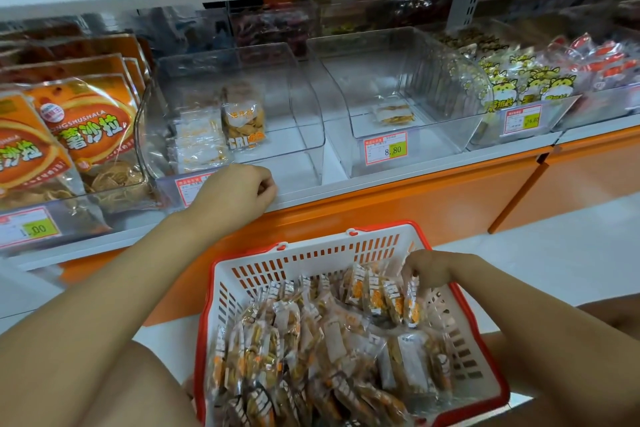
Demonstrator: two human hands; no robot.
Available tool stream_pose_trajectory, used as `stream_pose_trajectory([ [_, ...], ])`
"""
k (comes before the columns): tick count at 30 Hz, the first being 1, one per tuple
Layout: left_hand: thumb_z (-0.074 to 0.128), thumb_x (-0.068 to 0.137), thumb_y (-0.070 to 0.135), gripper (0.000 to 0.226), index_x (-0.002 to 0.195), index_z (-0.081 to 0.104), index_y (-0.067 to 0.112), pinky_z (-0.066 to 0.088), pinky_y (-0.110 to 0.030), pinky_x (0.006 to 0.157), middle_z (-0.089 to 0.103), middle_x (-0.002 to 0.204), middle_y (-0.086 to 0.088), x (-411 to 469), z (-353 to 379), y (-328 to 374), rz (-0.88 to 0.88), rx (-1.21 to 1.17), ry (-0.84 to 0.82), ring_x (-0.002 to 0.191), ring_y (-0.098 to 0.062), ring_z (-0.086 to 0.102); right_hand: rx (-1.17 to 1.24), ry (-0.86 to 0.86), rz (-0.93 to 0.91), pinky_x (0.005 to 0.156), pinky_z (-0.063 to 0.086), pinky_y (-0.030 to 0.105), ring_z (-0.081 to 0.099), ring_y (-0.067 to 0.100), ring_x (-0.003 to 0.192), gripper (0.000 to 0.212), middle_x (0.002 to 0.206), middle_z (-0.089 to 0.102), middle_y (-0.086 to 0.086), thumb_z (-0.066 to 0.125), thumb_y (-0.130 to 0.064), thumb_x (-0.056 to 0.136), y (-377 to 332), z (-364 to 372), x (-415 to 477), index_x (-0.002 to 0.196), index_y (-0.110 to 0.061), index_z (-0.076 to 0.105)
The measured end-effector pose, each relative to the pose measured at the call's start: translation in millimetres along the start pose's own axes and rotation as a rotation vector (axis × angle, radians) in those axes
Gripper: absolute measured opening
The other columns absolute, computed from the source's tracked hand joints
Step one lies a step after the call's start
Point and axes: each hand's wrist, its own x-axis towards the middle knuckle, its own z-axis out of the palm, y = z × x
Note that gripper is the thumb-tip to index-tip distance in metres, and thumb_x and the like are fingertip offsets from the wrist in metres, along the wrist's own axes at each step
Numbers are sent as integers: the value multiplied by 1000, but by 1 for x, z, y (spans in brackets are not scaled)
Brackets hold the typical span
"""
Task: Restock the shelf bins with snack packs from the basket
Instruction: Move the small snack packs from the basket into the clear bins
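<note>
The right hand (429,270) pinched several snack packs (381,298) in the basket (311,255) at lower centre, probably light, slippery, crushable bags best lifted by their sealed tops, while the left hand (239,191) lay curled, grip unclear, at the near-empty bin (308,146).

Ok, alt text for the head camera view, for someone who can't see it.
A person's right hand pinches snack packs in a red-and-white basket, while the left hand rests curled on the shelf edge before a nearly empty clear bin.
</note>
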Motion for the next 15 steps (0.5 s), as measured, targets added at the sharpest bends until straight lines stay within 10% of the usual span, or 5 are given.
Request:
stream_pose_trajectory([
  [6,66,87,33,17,85,71,17,55,-30,71,68,76,7,-4,-10,6,-33,-290,-106,70,-7,63,216,127,-213,62,37,24,49,6,58,13,68,59,3,74,-23,82,-32,-49,-32,72,-28,68],
  [12,66,65,63,45,90,74,26,54,-31,72,72,80,6,-11,-24,20,-55,-517,-385,77,-11,67,306,370,-545,59,31,30,42,16,63,44,67,48,13,69,-37,84,-117,-125,-97,88,5,56],
  [15,66,63,57,40,87,74,26,54,-31,73,74,81,3,-10,-38,28,-19,-763,-386,76,-14,68,231,390,-591,53,32,25,40,10,54,35,55,44,-4,71,-34,82,-149,-157,-125,69,-7,54],
])
